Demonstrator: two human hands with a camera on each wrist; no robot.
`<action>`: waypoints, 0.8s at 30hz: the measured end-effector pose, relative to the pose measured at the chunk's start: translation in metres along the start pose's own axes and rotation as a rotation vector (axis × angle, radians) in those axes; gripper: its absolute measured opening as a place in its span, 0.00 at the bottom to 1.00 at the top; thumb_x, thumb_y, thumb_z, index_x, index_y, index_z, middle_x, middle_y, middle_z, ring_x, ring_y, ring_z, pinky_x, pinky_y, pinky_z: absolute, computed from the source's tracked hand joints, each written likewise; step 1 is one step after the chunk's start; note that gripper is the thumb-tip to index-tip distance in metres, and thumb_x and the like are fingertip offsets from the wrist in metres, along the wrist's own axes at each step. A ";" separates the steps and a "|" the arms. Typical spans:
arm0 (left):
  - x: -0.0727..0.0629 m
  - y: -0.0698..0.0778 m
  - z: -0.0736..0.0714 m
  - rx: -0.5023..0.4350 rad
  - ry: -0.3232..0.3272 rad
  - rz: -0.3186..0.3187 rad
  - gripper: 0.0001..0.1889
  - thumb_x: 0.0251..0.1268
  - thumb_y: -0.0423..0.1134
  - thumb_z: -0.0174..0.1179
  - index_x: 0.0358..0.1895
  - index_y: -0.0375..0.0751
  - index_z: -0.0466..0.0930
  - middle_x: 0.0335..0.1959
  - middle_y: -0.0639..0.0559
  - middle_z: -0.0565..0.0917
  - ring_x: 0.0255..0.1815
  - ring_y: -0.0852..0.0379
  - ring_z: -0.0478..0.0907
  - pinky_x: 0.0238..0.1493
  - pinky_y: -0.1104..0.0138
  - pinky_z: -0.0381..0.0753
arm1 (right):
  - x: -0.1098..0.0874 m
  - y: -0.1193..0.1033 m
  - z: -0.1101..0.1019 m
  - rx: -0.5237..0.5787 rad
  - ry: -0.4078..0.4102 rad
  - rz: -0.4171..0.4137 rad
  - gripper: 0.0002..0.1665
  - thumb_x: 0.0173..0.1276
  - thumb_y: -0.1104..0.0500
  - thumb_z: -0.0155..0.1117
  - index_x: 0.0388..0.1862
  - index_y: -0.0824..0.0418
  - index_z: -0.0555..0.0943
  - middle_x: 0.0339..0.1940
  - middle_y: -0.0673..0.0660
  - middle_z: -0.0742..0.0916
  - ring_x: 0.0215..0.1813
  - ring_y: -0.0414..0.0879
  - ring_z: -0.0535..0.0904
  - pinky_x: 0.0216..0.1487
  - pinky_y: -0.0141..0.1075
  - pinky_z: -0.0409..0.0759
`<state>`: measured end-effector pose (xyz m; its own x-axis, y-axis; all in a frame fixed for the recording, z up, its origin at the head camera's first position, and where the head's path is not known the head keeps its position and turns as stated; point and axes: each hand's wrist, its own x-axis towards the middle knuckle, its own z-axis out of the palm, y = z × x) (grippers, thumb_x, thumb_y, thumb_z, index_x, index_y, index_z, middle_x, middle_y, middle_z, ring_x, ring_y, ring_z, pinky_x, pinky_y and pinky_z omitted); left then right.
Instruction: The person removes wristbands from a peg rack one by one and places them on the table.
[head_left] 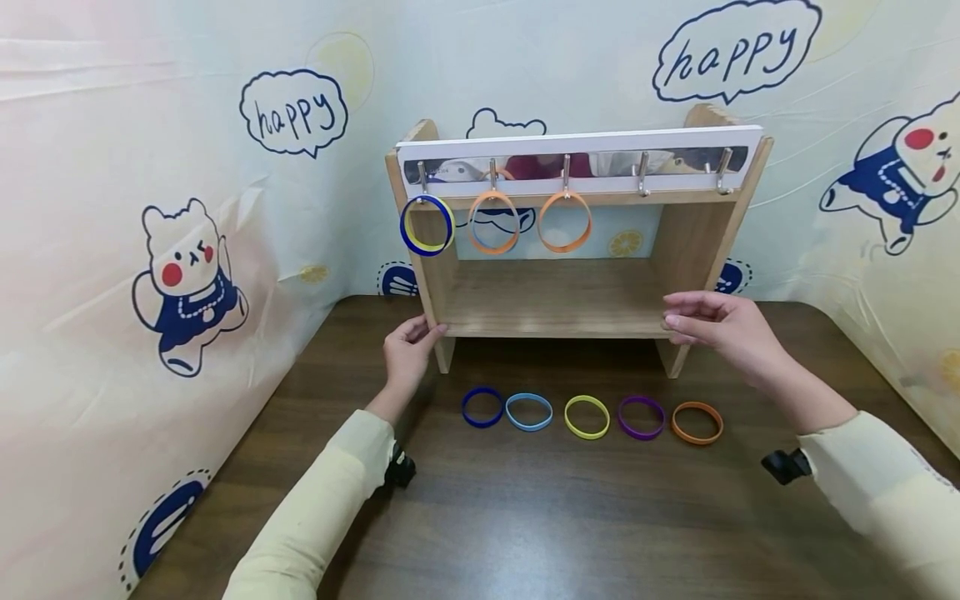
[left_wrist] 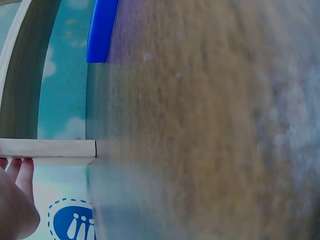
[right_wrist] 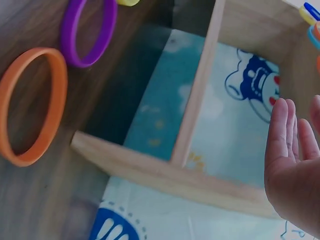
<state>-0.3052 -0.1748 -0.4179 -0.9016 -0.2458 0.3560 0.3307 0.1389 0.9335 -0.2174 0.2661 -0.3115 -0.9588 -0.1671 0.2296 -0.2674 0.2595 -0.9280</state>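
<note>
A small wooden rack (head_left: 558,296) stands on the table, with a row of metal hooks (head_left: 642,171) along its white-framed mirror strip. My left hand (head_left: 408,358) touches the lower left side panel, fingertips against its outer face in the left wrist view. Beside the right panel, my right hand (head_left: 723,329) is held in the air, fingers loosely extended and nothing in them. Dark blue and yellow bands (head_left: 427,226) hang from the leftmost hook. Orange and light blue bands (head_left: 493,222) share the second hook; an orange band (head_left: 566,222) hangs on the third.
Before the rack lie a dark blue band (head_left: 482,407), a light blue band (head_left: 529,412), a yellow band (head_left: 587,417), a purple band (head_left: 641,417) and an orange band (head_left: 697,423). Printed cloth (head_left: 300,242) surrounds the brown table (head_left: 555,517).
</note>
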 end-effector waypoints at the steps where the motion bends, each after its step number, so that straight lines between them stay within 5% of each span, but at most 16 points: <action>1: 0.000 0.000 0.000 -0.003 0.000 0.000 0.20 0.54 0.41 0.74 0.48 0.33 0.84 0.43 0.40 0.86 0.44 0.54 0.84 0.42 0.66 0.83 | 0.001 -0.002 0.003 0.016 -0.001 -0.005 0.16 0.67 0.61 0.67 0.53 0.59 0.81 0.42 0.50 0.87 0.38 0.46 0.86 0.40 0.35 0.84; 14: -0.001 -0.001 0.001 -0.015 0.011 0.013 0.19 0.54 0.40 0.74 0.48 0.33 0.84 0.43 0.40 0.86 0.44 0.54 0.84 0.44 0.65 0.83 | 0.031 -0.035 0.041 0.220 0.039 -0.083 0.18 0.64 0.64 0.69 0.53 0.64 0.81 0.44 0.54 0.87 0.46 0.44 0.84 0.43 0.35 0.83; 24: -0.001 -0.002 0.002 -0.014 0.008 0.020 0.20 0.53 0.41 0.74 0.48 0.34 0.85 0.43 0.40 0.86 0.44 0.56 0.84 0.42 0.67 0.83 | 0.055 -0.049 0.060 0.318 0.032 -0.084 0.26 0.66 0.62 0.68 0.62 0.65 0.74 0.52 0.57 0.84 0.49 0.44 0.83 0.48 0.34 0.81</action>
<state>-0.3057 -0.1734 -0.4203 -0.8926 -0.2509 0.3745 0.3522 0.1305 0.9268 -0.2509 0.1868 -0.2711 -0.9386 -0.1437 0.3137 -0.3073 -0.0649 -0.9494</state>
